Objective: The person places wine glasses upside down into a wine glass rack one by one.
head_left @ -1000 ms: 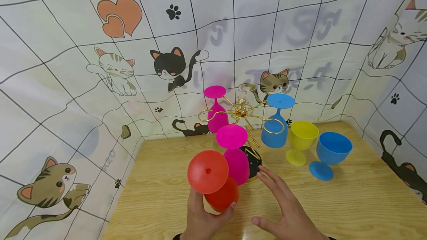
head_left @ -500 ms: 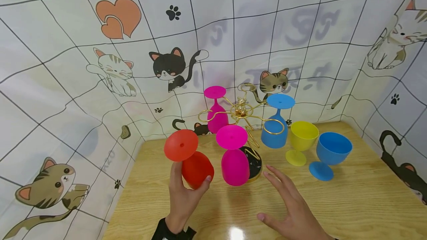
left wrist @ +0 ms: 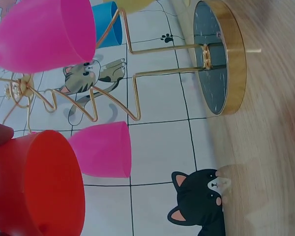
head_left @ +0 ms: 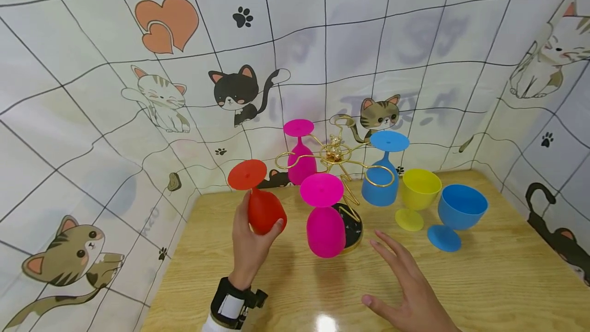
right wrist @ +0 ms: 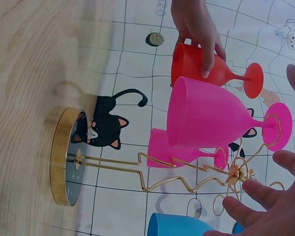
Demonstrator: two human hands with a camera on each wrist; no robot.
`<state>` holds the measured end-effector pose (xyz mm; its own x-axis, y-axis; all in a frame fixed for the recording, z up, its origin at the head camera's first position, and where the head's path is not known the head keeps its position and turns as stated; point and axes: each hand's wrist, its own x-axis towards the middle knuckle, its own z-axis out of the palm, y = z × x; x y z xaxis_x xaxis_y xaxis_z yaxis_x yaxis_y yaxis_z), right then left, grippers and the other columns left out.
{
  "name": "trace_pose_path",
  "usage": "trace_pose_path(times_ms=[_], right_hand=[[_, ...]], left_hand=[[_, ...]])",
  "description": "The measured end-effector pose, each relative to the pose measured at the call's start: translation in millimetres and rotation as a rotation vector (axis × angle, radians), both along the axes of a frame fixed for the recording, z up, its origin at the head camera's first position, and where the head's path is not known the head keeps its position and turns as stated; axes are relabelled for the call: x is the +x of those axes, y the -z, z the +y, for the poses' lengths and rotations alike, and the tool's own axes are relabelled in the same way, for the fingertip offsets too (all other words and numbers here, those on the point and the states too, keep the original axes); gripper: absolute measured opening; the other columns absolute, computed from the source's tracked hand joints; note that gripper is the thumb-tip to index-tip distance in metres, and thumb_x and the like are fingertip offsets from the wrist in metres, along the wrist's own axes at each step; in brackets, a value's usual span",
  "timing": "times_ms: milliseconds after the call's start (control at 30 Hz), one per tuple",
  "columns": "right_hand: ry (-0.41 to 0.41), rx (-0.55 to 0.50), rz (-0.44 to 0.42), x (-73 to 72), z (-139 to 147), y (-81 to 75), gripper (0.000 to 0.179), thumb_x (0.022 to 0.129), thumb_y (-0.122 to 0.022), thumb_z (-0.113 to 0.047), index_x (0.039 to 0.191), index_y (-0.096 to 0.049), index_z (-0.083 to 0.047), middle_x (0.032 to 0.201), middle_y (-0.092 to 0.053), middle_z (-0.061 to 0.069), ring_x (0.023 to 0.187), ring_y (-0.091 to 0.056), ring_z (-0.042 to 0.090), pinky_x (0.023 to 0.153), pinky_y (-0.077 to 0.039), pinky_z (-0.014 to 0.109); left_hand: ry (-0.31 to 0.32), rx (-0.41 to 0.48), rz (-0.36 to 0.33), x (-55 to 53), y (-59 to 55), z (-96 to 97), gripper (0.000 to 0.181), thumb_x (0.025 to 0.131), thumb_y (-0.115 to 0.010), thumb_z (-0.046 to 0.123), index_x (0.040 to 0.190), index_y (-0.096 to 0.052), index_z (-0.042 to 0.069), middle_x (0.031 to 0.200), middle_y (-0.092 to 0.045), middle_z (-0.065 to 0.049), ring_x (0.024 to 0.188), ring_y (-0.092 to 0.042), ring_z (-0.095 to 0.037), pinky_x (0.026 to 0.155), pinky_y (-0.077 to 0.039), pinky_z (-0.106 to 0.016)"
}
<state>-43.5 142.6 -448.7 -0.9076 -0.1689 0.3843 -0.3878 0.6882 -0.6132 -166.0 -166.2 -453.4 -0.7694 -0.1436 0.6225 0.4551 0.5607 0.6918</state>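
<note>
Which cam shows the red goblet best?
Right wrist: red goblet in near profile, with bowl, stem and foot; the left hand covers part of the bowl. Head: foot and bowl, little stem. Left wrist: only the bowl, cut off by the frame.

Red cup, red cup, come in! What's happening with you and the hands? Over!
Left hand gripping red cup, upside down, above table. Right hand holding nothing. Front pink cup hanging from rack close by, maybe in the way.

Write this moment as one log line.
left hand: holds red cup upside down; right hand: holds nothing; front pink cup: hangs on rack; yellow cup: stands on table
</note>
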Motion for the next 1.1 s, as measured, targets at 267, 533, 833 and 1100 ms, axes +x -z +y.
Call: trace_pose_path(times_ms=[267,533,833,1100], right_hand=[[0.029,-0.002,-0.042,2.4,2.4,1.9,0.094,0.076,-0.083,-0.040,0.153,-0.029,-0.036,0.161,-0.024,-0.004,0.135,-0.035,0.031,0.087,-0.043,0.074],[0.043,-0.005,-0.058,3.8,3.2,0.7,0.094,0.077,-0.082,-0.042,0.153,-0.027,-0.037,0.161,-0.023,-0.005,0.135,-0.036,0.032,0.087,-0.044,0.074],[0.051,-0.010,-0.011,4.6,7.0,4.4,0.092,0.077,-0.083,-0.034,0.153,-0.031,-0.034,0.160,-0.026,0.000,0.134,-0.034,0.028,0.086,-0.044,0.073],[0.055,-0.010,-0.018,4.2,11.4,6.9,0.093,0.077,-0.083,-0.033,0.154,-0.029,-0.034,0.161,-0.025,-0.001,0.136,-0.032,0.028,0.087,-0.042,0.074]], left_hand=[[0.011,0.027,-0.050,-21.8,-0.4,1.4,0.085,0.078,-0.081,0.024,0.150,-0.036,0.017,0.139,-0.052,-0.009,0.122,-0.054,-0.030,0.083,-0.059,-0.052],[-0.003,0.028,-0.090,-38.0,-4.2,5.3,0.086,0.077,-0.082,0.026,0.150,-0.037,0.017,0.138,-0.053,-0.007,0.121,-0.055,-0.029,0.082,-0.059,-0.051],[0.006,0.011,-0.090,-52.0,-11.2,13.2,0.086,0.077,-0.082,0.028,0.150,-0.037,0.017,0.138,-0.052,-0.008,0.121,-0.054,-0.030,0.083,-0.059,-0.050],[0.034,0.000,-0.097,-60.5,-15.7,23.8,0.086,0.077,-0.082,0.028,0.149,-0.037,0.017,0.137,-0.053,-0.009,0.120,-0.055,-0.031,0.084,-0.059,-0.050]])
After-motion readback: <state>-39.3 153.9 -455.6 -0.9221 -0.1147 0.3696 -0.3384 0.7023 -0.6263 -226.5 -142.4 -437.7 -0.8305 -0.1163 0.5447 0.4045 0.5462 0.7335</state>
